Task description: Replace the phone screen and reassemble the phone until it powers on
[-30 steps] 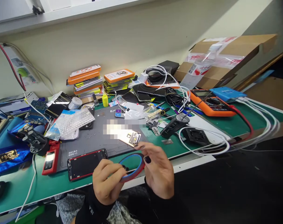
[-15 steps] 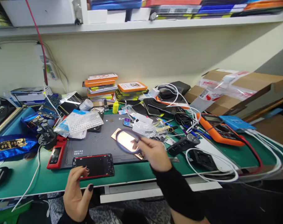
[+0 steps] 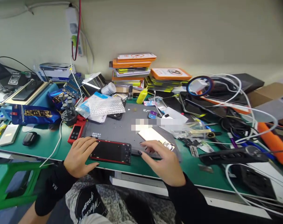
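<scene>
On the front edge of the grey work mat [image 3: 129, 133] lies a red-edged phone frame [image 3: 113, 151] with a dark inside. My left hand [image 3: 82, 157] lies over its left end, fingers stretched out and thumb apart. To the right of the frame, my right hand [image 3: 164, 161] hovers with its fingers apart and holds nothing. Just beyond it is a bright, pale gold phone part [image 3: 153, 136], lying slanted and partly covered by blurred blocks. A dark blue ring [image 3: 188, 88], possibly a tape roll, rests on the clutter at the back right.
Bubble wrap [image 3: 107, 106] and a red device with buttons [image 3: 75, 132] border the mat on the left. Stacked orange boxes [image 3: 133, 64] and a yellow bottle [image 3: 141, 95] stand behind. White cables [image 3: 251, 109] and a black power strip [image 3: 232, 157] crowd the right.
My right hand has let go of the dark blue ring, which now lies at the back right, and has come nearer the red-edged frame. My left hand has flattened onto the frame. The view has shifted.
</scene>
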`<act>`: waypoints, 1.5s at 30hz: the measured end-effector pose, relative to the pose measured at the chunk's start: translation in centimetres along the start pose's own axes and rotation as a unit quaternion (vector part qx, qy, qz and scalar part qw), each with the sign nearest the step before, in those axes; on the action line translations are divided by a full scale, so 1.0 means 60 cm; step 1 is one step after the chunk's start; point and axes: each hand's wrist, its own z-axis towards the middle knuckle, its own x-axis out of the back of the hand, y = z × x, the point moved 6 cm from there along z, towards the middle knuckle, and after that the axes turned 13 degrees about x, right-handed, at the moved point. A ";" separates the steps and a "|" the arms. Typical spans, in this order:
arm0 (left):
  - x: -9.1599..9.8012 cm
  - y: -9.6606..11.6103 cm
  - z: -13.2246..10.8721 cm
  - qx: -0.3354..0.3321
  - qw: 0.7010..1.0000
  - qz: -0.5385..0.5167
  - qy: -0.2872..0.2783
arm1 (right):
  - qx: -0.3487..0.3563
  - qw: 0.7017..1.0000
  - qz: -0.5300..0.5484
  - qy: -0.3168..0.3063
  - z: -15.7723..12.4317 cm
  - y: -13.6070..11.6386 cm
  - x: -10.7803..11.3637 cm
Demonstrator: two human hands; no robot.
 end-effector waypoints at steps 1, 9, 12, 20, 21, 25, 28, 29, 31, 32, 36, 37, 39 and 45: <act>-0.008 -0.006 0.003 -0.010 1.000 0.014 -0.027 | 0.030 0.999 -0.022 -0.022 -0.008 -0.009 -0.001; -0.024 -0.031 0.043 -0.131 0.991 0.025 -0.030 | 0.072 0.984 -0.052 -0.153 -0.073 -0.031 0.034; -0.020 -0.028 0.061 -0.162 0.987 0.017 0.006 | 0.032 0.991 -0.050 -0.123 -0.107 -0.016 0.058; 0.000 -0.014 0.111 -0.111 0.993 -0.030 -0.005 | -0.043 0.994 -0.092 -0.045 -0.161 0.027 0.104; -0.005 -0.013 0.113 -0.103 0.994 -0.039 -0.006 | -0.053 0.992 -0.108 -0.030 -0.162 0.033 0.114; -0.042 -0.016 0.116 -0.029 0.994 -0.099 -0.029 | -0.123 0.968 -0.210 0.066 -0.169 0.066 0.168; -0.072 -0.017 0.112 0.004 0.990 -0.126 -0.064 | -0.184 0.935 -0.289 0.090 -0.163 0.092 0.196; -0.077 -0.017 0.111 0.000 0.989 -0.129 -0.068 | -0.202 0.924 -0.314 0.085 -0.156 0.099 0.200; -0.080 -0.017 0.111 -0.020 0.989 -0.129 -0.065 | -0.238 0.897 -0.366 0.067 -0.135 0.110 0.201; -0.081 -0.016 0.111 -0.035 0.989 -0.128 -0.063 | -0.257 0.882 -0.391 0.055 -0.122 0.115 0.198; -0.083 -0.017 0.107 -0.062 0.989 -0.116 -0.069 | -0.318 0.822 -0.472 -0.007 -0.070 0.131 0.177; -0.083 -0.018 0.104 -0.055 0.989 -0.115 -0.071 | -0.327 0.810 -0.485 -0.025 -0.060 0.133 0.171; -0.082 -0.017 0.097 -0.041 0.990 -0.117 -0.070 | -0.342 0.792 -0.503 -0.059 -0.049 0.136 0.161; -0.081 -0.001 0.080 -0.045 0.988 -0.125 -0.083 | -0.353 0.751 -0.538 -0.145 -0.044 0.138 0.152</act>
